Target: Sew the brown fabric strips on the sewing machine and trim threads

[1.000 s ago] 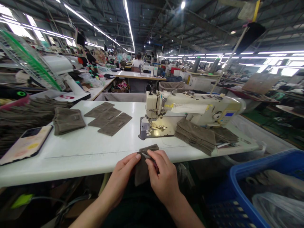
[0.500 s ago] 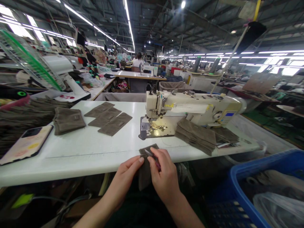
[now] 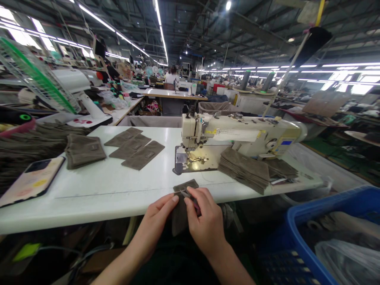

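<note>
Since before: both hands have barely shifted.
Left hand (image 3: 156,223): palm down, thumb and fingers pinching the fabric piece (image 3: 179,217).
Right hand (image 3: 204,223): close beside it, gripping a small tool (image 3: 186,194), tip on the cloth.
Fabric piece: draped over the tabletop (image 3: 113,186) front edge, before the sewing machine (image 3: 237,134).

A sewing machine (image 3: 237,134) stands on the table (image 3: 103,190), with a fabric stack (image 3: 245,170) before it and three cut pieces (image 3: 135,148) to its left. A phone (image 3: 31,180) lies farther left, and one cloth piece (image 3: 184,185) overhangs the near edge.

Left hand (image 3: 158,221) and right hand (image 3: 204,223) sit close together, both pinching (fingertips nearly meeting).
</note>
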Demonstrator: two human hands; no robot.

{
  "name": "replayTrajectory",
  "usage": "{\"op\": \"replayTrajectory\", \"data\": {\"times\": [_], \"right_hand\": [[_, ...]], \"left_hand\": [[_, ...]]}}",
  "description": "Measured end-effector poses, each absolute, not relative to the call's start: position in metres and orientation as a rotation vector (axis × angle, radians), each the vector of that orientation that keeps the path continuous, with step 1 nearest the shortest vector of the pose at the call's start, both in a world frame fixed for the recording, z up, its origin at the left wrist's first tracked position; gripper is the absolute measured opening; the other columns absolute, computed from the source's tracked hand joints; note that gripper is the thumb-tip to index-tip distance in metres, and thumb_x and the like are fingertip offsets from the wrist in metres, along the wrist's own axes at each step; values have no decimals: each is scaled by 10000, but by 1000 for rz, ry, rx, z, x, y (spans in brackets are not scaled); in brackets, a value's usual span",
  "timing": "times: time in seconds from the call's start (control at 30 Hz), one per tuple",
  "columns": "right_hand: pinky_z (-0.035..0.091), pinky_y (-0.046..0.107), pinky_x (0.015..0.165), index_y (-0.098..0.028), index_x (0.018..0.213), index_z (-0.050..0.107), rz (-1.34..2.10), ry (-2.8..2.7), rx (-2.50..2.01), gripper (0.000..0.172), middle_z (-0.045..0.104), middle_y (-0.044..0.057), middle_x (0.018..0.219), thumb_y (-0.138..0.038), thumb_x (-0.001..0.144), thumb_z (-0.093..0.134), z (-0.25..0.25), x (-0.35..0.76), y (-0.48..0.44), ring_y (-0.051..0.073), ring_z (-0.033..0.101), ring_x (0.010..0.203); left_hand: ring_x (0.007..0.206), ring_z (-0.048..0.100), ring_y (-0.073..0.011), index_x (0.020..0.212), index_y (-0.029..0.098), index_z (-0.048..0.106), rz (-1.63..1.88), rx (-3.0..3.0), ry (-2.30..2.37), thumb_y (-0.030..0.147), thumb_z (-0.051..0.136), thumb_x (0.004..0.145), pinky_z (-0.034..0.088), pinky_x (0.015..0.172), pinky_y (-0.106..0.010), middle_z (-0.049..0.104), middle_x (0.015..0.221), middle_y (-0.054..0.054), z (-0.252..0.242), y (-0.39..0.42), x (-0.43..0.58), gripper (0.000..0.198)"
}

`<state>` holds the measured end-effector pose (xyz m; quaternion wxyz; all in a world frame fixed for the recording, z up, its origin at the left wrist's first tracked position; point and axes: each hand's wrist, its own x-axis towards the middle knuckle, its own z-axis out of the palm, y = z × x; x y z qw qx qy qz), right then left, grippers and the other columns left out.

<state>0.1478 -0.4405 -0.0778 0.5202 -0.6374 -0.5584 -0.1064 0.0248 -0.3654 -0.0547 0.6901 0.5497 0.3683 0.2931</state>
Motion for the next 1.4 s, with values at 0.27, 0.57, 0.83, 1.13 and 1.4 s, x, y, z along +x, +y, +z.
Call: {"op": "replayTrajectory", "data": {"times": [0.27, 0.57, 0.83, 1.13, 1.4], "right_hand": [[579, 306, 792, -161, 1153, 645, -231, -1359, -1524, 244, 685, 90, 962, -150, 953, 506, -78, 148, -442, 191, 685, 894], [584, 306, 786, -158, 1149, 653, -263, -1367, -1517, 239, 691, 90, 957, -149, 984, 481, -81, 145, -439, 189, 688, 884], [579, 303, 781, -148, 1154, 660, -273, -1378, -1503, 239, 686, 93, 958, -149, 980, 497, -80, 146, -441, 191, 684, 881], [577, 310, 792, -139, 1167, 662, -252, -1386, -1519, 254, 680, 98, 957, -146, 966, 508, -81, 145, -441, 199, 681, 883], [574, 306, 797, -141, 1157, 666, -223, -1383, -1527, 247, 681, 94, 961, -152, 966, 510, -81, 146, -441, 195, 681, 883]], "left_hand": [[908, 661, -263, 981, 187, 793, 680, 1213, 833, 484, 724, 779, 491, 871, -325, 776, 976, -60, -55, -365, 25, 366], [813, 613, -214, 975, 203, 794, 654, 1273, 817, 516, 719, 795, 479, 772, -280, 742, 865, -35, -61, -365, 24, 368], [850, 633, -231, 1047, 192, 779, 661, 1201, 814, 489, 747, 782, 486, 832, -320, 751, 922, -55, -63, -362, 24, 399], [863, 632, -229, 1040, 198, 783, 661, 1223, 827, 522, 725, 789, 482, 823, -299, 763, 934, -49, -64, -362, 24, 414], [913, 612, -242, 1024, 189, 773, 685, 1270, 844, 515, 708, 792, 465, 886, -324, 744, 943, -50, -65, -361, 24, 405]]}}
